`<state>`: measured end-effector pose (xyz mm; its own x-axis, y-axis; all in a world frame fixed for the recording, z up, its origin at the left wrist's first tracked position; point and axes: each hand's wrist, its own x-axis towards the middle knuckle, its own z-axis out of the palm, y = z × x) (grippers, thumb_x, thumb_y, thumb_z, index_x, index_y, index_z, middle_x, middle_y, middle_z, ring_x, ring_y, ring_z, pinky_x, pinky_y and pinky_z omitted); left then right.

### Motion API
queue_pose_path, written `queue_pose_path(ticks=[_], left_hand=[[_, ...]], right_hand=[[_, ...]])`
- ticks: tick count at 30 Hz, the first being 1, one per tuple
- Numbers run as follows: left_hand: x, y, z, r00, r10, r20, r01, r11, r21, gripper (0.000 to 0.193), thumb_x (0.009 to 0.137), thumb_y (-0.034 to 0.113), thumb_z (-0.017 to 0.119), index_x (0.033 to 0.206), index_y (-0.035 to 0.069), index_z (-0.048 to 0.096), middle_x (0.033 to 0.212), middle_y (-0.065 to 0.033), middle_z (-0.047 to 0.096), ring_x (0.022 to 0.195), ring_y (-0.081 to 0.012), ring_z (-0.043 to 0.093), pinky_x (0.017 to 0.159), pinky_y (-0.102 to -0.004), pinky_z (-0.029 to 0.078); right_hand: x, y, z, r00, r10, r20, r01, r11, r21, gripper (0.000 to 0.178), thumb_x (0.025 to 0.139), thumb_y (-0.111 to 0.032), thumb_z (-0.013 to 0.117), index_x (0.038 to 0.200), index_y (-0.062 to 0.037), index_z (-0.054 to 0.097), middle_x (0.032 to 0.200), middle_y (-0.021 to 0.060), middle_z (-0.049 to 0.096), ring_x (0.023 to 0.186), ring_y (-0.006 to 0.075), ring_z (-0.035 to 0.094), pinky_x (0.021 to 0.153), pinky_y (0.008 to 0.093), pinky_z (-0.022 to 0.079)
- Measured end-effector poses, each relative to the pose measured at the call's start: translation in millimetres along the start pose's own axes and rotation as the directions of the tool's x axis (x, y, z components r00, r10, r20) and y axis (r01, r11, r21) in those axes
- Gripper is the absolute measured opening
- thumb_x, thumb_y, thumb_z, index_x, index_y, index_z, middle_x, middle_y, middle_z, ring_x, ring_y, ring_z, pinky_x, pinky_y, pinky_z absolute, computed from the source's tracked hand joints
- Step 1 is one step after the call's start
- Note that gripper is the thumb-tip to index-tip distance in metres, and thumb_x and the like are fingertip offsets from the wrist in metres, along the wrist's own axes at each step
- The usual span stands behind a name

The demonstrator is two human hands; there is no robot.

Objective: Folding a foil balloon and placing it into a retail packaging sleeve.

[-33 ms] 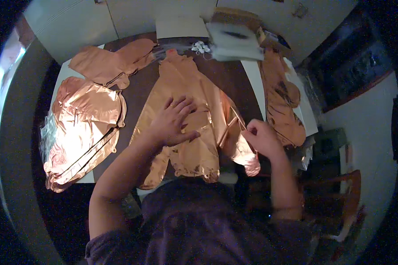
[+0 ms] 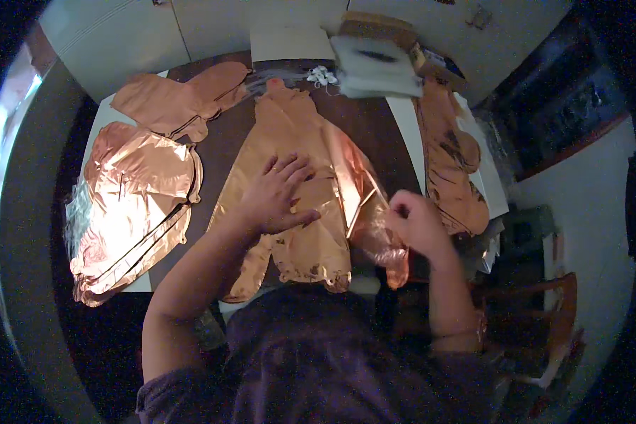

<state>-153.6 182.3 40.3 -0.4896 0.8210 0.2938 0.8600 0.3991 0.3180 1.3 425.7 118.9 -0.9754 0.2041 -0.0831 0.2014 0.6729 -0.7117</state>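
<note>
A flat, copper-coloured foil balloon (image 2: 283,127) is spread across the middle of the dark table, its narrow end pointing away from me. My left hand (image 2: 283,198) lies flat on it with fingers apart. At the balloon's right side, my right hand (image 2: 415,222) has its fingers closed on the edge of a shiny part that is lifted and creased. That part's rounded tip hangs below my right hand at the near side. My right fingertips are partly hidden by the hand itself.
More flat copper foil pieces (image 2: 141,198) lie at the left, another (image 2: 180,99) at the far left, and several (image 2: 449,162) at the right. White clips or cords (image 2: 321,76), a clear plastic package (image 2: 378,67) and boxes (image 2: 438,65) stand at the back. A wooden chair (image 2: 558,311) is at the right.
The foil part at my right hand has shifted and tilted, so its shine and creases differ and its tip hangs slightly lower. My left hand stays in place.
</note>
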Motion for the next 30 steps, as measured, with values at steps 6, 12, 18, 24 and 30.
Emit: queue_pose_path(ticks=[6, 12, 18, 24, 30], left_hand=[[-3, -8, 2, 0.999, 0.032, 0.021, -0.034, 0.994, 0.104, 0.074, 0.077, 0.046, 0.061, 0.133, 0.001, 0.044, 0.144, -0.0149, 0.04, 0.137, -0.0346, 0.031, 0.114, -0.0514, 0.019], [-1, -1, 1, 1.0, 0.021, 0.002, -0.021, 1.0, -0.007, 0.073, 0.074, 0.035, 0.063, 0.136, 0.001, 0.042, 0.144, -0.0137, 0.04, 0.138, -0.0323, 0.031, 0.114, -0.0503, 0.019], [1, -1, 0, 1.0, 0.028, 0.013, -0.028, 1.0, -0.002, 0.074, 0.074, 0.028, 0.064, 0.139, 0.003, 0.039, 0.143, -0.0133, 0.041, 0.137, -0.0323, 0.032, 0.114, -0.0504, 0.02], [1, -3, 0, 0.994, 0.044, -0.104, -0.05, 0.997, -0.058, 0.065, 0.079, 0.015, 0.061, 0.139, 0.005, 0.038, 0.138, -0.0164, 0.047, 0.131, -0.0328, 0.04, 0.11, -0.0486, 0.028], [14, -19, -10, 0.983, -0.114, -0.145, 0.018, 0.844, -0.536, 0.043, 0.089, 0.012, 0.05, 0.131, 0.004, 0.047, 0.13, -0.0205, 0.05, 0.124, -0.0335, 0.047, 0.104, -0.0458, 0.037]], right_hand=[[9, -46, 54, 0.765, -0.565, 0.309, 0.445, 0.81, 0.382, 0.012, 0.081, -0.008, 0.069, 0.085, -0.0023, 0.06, 0.09, 0.0077, 0.061, 0.084, 0.0186, 0.059, 0.073, 0.0294, 0.048], [74, 26, 67, 0.821, -0.56, -0.111, 0.507, 0.805, -0.307, 0.036, 0.09, -0.019, 0.058, 0.122, -0.0026, 0.056, 0.13, 0.0165, 0.054, 0.12, 0.0334, 0.05, 0.103, 0.0421, 0.038], [79, 12, 84, 0.896, -0.422, 0.137, 0.428, 0.741, -0.518, 0.057, 0.097, -0.035, 0.042, 0.142, -0.0023, 0.035, 0.151, 0.0165, 0.029, 0.139, 0.0353, 0.027, 0.113, 0.0512, 0.019], [76, 1, 86, 0.901, -0.402, 0.163, 0.417, 0.694, -0.587, 0.057, 0.098, -0.036, 0.039, 0.143, -0.0022, 0.033, 0.152, 0.0165, 0.026, 0.139, 0.0374, 0.026, 0.113, 0.0541, 0.018], [76, 2, 92, 0.882, -0.446, 0.152, 0.434, 0.644, -0.63, 0.059, 0.097, -0.037, 0.04, 0.144, -0.0035, 0.032, 0.153, 0.0167, 0.025, 0.14, 0.0378, 0.022, 0.113, 0.0543, 0.016]])
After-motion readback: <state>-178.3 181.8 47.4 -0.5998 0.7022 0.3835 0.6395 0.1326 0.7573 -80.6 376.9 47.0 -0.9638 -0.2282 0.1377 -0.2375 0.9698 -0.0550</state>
